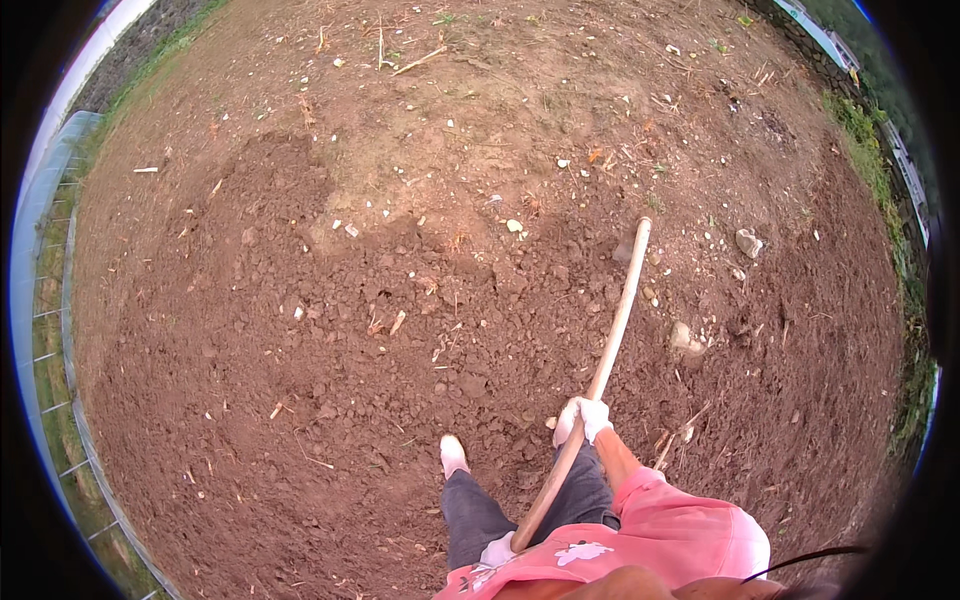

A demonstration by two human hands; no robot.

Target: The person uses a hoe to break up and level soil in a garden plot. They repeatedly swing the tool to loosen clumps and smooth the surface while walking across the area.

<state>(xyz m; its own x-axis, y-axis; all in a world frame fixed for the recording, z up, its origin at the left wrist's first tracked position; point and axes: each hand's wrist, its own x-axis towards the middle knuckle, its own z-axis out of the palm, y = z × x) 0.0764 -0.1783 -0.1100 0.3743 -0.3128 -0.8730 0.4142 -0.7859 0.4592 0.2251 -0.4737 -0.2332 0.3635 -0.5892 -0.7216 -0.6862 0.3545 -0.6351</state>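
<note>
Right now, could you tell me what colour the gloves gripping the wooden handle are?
White, on both the right hand and left hand; head view.

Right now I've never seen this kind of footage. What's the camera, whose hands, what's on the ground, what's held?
This is one wide fisheye picture from a camera worn on a person's head, looking down, so straight lines bend near the rim. There is no machine; the hands are the wearer's own, in white gloves. The right hand grips a long wooden handle partway along. The left hand holds its near end, close to the pink top. The handle's far end sits in loose, cloddy brown soil; the tool head is not visible. Stones and dry stalks lie scattered. One light shoe steps forward. A wire fence runs along the left edge.
</note>
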